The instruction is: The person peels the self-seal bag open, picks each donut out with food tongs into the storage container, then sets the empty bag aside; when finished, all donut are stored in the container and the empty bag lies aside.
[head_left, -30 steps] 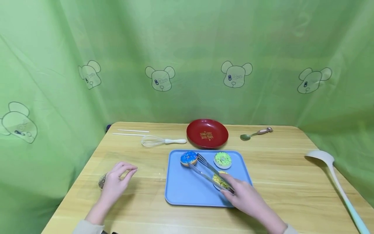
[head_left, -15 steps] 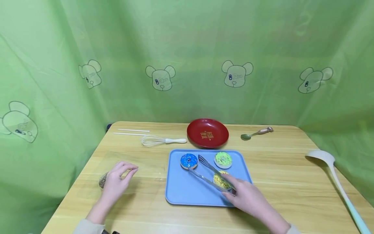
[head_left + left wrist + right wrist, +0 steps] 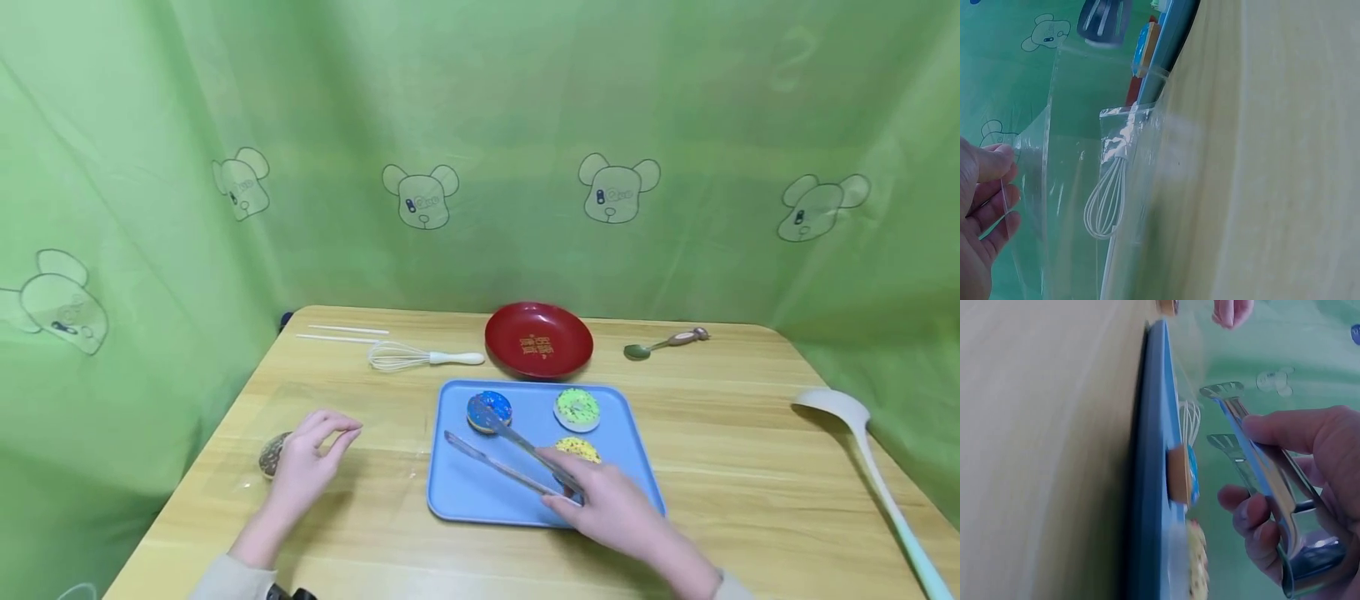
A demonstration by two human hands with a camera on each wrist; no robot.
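My left hand (image 3: pixel 309 462) pinches the edge of a clear plastic bag (image 3: pixel 1069 162) between thumb and fingers, above the table's left side. A dark brown donut (image 3: pixel 272 455) lies beside that hand, partly hidden; whether it is inside the bag I cannot tell. My right hand (image 3: pixel 609 507) holds metal tongs (image 3: pixel 498 467), their arms spread over the blue tray (image 3: pixel 461 492). One tong tip passes over the blue donut (image 3: pixel 492 397); the other is left of it, and nothing is gripped. Also on the tray are a green donut (image 3: pixel 577 408) and a yellow donut (image 3: pixel 577 448), partly covered by the right hand.
Behind the tray sits a red plate (image 3: pixel 538 342). A whisk (image 3: pixel 405 357) and two white sticks (image 3: pixel 342 334) lie at the back left. At the back right is a spoon (image 3: pixel 663 342), and a long ladle (image 3: pixel 873 467) runs along the right edge. Green curtain (image 3: pixel 517 250) surrounds the table.
The tongs have moved left off the blue donut, which they flanked earlier and which settled slightly nearer on the tray. My left hand keeps its pinch. The head view has shifted slightly.
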